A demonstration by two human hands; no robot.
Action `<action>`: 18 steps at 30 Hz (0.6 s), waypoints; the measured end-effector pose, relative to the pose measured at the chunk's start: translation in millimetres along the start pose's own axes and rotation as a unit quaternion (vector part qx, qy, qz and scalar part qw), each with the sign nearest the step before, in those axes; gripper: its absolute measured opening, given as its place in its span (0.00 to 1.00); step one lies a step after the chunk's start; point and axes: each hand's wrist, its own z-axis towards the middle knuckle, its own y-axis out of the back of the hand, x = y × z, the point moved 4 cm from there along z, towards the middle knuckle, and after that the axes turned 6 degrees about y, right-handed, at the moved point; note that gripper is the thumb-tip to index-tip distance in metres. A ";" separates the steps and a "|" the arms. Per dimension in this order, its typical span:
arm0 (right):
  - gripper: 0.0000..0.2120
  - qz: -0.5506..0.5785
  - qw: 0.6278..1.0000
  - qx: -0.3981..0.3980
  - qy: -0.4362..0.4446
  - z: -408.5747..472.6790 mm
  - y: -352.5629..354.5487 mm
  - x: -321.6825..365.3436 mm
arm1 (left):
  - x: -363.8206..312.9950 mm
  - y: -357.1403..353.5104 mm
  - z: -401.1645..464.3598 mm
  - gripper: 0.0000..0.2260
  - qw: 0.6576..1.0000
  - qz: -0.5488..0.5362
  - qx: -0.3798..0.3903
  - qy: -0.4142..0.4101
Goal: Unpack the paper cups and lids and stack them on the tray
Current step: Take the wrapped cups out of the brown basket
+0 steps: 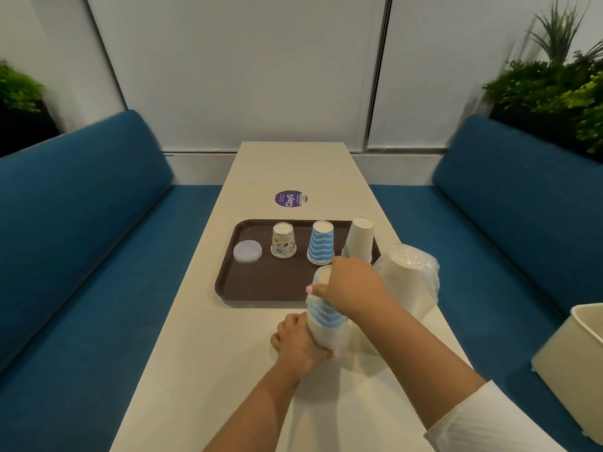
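A brown tray (261, 288) lies on the long table. On it stand a clear lid stack (247, 251), an upside-down patterned cup stack (283, 240), a blue-striped cup stack (321, 243) and a plain white cup stack (359, 239). In front of the tray, a plastic sleeve of blue-striped cups (324, 316) stands upright. My left hand (298, 345) grips its lower end. My right hand (352, 285) holds its top, fingers curled round it. A second plastic bag of white cups (408, 272) sits to the right, behind my right arm.
A purple round sticker (290, 199) marks the table beyond the tray. Blue benches flank the table on both sides. A cream bin (574, 363) sits on the right bench. Plants stand behind both backrests.
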 end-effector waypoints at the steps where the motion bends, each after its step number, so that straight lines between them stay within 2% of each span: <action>1: 0.28 -0.005 1.000 0.005 0.002 1.0 -0.3 0.6 | -0.4 1.1 -1.9 0.42 1.000 0.002 0.004 0.001; 4: 0.31 -0.020 1.000 0.007 0.007 -2.1 5.6 3.6 | 1.7 4.2 -7.7 0.57 0.999 -0.005 0.030 0.020; 6: 0.35 -0.016 0.999 -0.029 0.011 -7.5 15.6 9.2 | 4.7 10.4 -16.8 0.66 0.998 -0.009 0.053 0.029; 9: 0.34 0.032 0.991 -0.122 0.038 -16.5 35.0 29.9 | 14.4 26.3 -29.4 0.66 0.996 -0.036 0.076 -0.009; 11: 0.28 0.071 0.981 -0.169 0.071 -19.5 45.3 50.8 | 22.5 44.1 -37.3 0.60 0.992 -0.091 0.055 -0.074; 13: 0.23 0.111 0.969 -0.192 0.113 -21.8 50.7 74.8 | 32.6 70.1 -47.3 0.47 0.973 -0.197 0.007 -0.123; 16: 0.18 0.162 0.948 -0.212 0.174 -27.9 50.6 114.5 | 56.2 116.6 -62.8 0.19 0.933 -0.327 -0.100 -0.115; 18: 0.16 0.197 0.933 -0.217 0.210 -35.7 48.1 143.9 | 72.8 150.7 -77.3 0.13 0.917 -0.343 -0.171 -0.106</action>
